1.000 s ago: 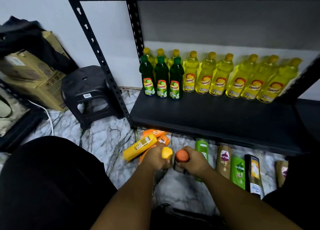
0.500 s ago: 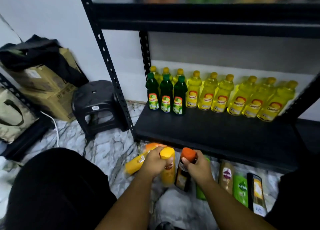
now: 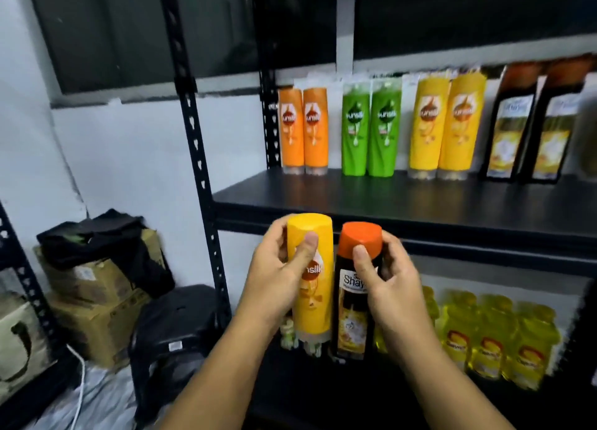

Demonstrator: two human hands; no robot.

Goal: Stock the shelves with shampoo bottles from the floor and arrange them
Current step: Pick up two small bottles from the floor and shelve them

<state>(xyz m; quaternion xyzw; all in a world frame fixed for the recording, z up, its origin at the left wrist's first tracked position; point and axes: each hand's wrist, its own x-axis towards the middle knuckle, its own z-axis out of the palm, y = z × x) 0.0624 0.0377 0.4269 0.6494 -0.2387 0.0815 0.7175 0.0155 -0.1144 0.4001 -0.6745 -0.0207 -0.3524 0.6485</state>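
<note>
Stacked cardboard boxes and black plastic stool at 8 o'clock. Left hand clasps yellow plastic shampoo bottle; right hand clasps dark orange-capped shampoo bottle, both upright, touching, centre, before black metal shelf. Shampoo row at 1 o'clock.

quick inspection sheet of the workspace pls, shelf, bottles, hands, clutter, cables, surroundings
surface: black shelf, front part bare.
job's things: orange pair, green pair, yellow pair, dark pair in a row at the back.
grip: left hand holds yellow bottle; right hand holds dark bottle, orange cap, both below the shelf edge.
clutter: cardboard boxes, black cloth, black stool.
cables: white cable on the floor.
surroundings: yellow oil bottles on the lower shelf.
</note>
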